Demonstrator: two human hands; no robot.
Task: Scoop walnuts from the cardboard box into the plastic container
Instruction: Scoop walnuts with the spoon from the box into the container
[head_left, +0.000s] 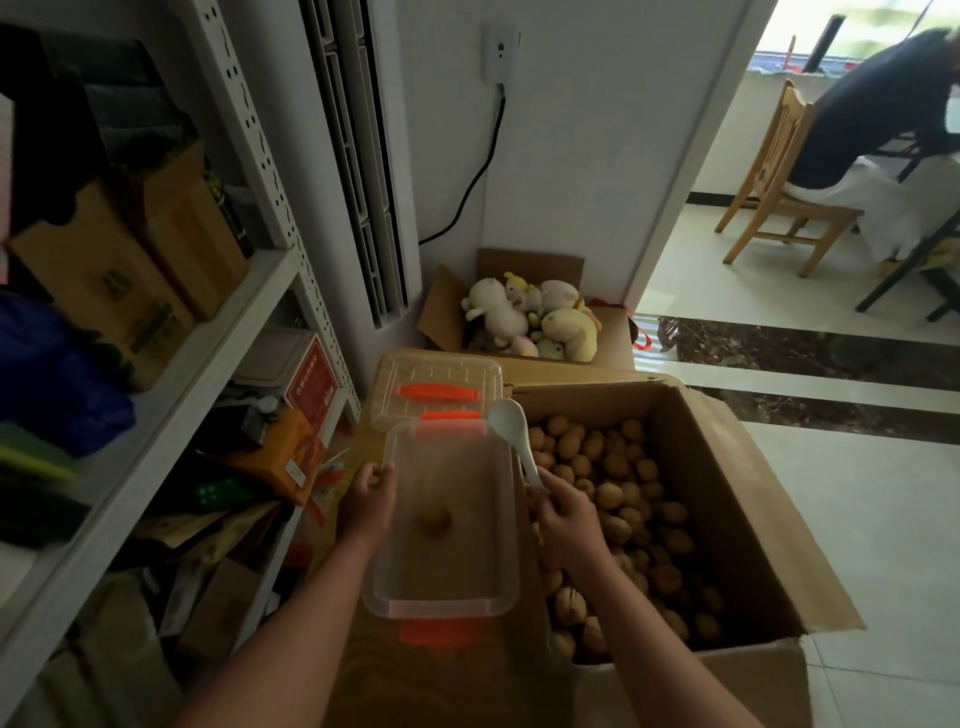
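- My left hand (369, 499) grips the left rim of the plastic container (441, 605), fingers (376, 475) curled over the edge; I judge this steadies it so it won't slide while nuts drop in.
- My right hand (563, 512) is closed round the handle of a white spoon (511, 423). Its bowl is raised and empty over the container's far right corner, just beside the cardboard box (727, 467).
- The container sits on a brown surface (447, 675), its right side close against the box wall, which keeps each carry short.
- Its clear lid (439, 387) with orange clips lies at the surface's far edge, out of the way.
- The walnuts (623, 499) are tan, wrinkled and whole, heaped loosely in the box; one walnut (435, 521) lies mid-container, so filling has barely begun.
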